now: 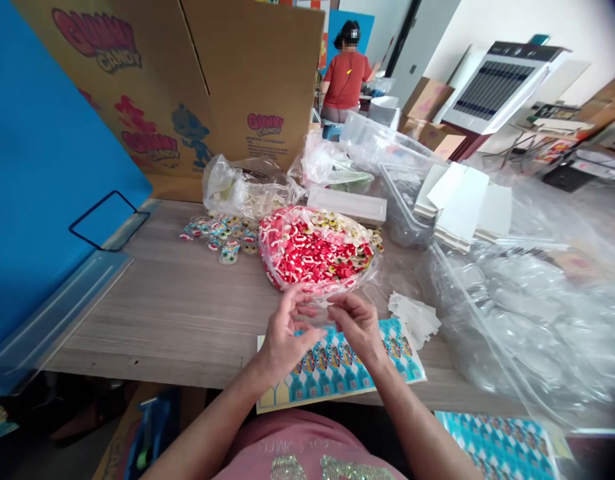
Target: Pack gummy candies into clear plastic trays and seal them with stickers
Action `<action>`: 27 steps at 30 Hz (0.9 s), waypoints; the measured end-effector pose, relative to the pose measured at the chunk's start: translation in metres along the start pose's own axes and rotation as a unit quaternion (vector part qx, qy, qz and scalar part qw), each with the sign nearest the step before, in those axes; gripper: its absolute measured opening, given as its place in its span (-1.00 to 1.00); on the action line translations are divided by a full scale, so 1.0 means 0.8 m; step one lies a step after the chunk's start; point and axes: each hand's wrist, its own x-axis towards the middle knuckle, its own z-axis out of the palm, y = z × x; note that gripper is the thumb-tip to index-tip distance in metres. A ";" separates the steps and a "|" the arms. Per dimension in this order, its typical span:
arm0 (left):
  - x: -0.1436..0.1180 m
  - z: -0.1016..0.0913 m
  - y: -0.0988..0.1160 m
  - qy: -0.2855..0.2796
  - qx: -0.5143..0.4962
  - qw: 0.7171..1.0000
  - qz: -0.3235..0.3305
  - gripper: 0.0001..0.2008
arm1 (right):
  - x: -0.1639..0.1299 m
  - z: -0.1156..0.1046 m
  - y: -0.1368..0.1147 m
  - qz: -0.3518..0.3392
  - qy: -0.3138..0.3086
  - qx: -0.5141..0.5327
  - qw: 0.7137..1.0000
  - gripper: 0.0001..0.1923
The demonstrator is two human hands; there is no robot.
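Note:
My left hand (290,330) hovers over the sheet of stickers, thumb and fingers apart and curved. Close to it, my right hand (356,327) has its thumb and index finger pressed together; anything between them is see-through or too small to make out. Under both hands lies a blue printed sticker sheet (332,373), with a few labels peeled off at its left end. Just beyond the fingertips sits an open plastic bag of red-and-white gummy candies (312,250), with yellowish eye-like pieces along its far side. Several small packed candies with blue labels (227,233) lie left of the bag.
A large clear tub of transparent plastic shells (532,313) stands at the right. Behind it, white cards (462,200) rest on another tub. Crumpled white paper (415,317) lies beside the sheet. A tall cardboard box (227,60) rises at the back. A person in red (345,80) works farther off.

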 end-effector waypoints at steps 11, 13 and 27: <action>0.019 -0.037 -0.007 0.075 -0.166 0.971 -0.158 -0.46 | 0.128 -0.001 0.009 -0.103 0.019 -0.436 0.894 -0.83; 0.020 -0.040 -0.002 0.072 -0.168 0.969 -0.164 -0.51 | 0.137 -0.001 0.018 -0.092 -0.007 -0.471 0.877 -0.88; 0.020 -0.038 0.003 -0.061 -0.232 0.945 -0.222 -0.67 | 0.013 -0.009 -0.025 -0.401 -0.213 -0.310 0.835 -0.64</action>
